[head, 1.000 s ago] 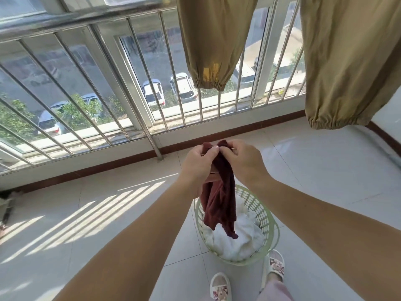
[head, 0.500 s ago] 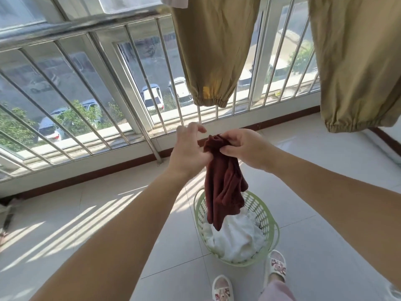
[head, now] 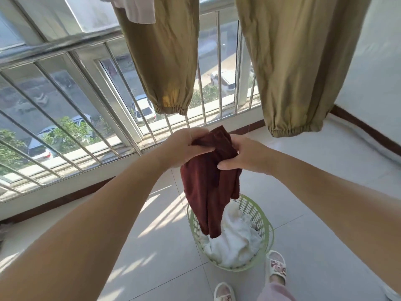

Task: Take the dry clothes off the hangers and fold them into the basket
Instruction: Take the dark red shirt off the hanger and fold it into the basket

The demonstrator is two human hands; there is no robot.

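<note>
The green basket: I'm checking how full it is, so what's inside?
The green basket holds crumpled white laundry. The hanging dark red garment covers part of it; anything beneath the white pile is hidden.

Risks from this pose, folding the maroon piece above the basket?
1. The maroon garment hangs bunched from the left hand and right hand, so the fold may come out uneven.
2. Its lower end dangles near the green basket rim; released now, it might drape over the edge.
3. The olive trousers hang close above and could brush raised hands.
</note>
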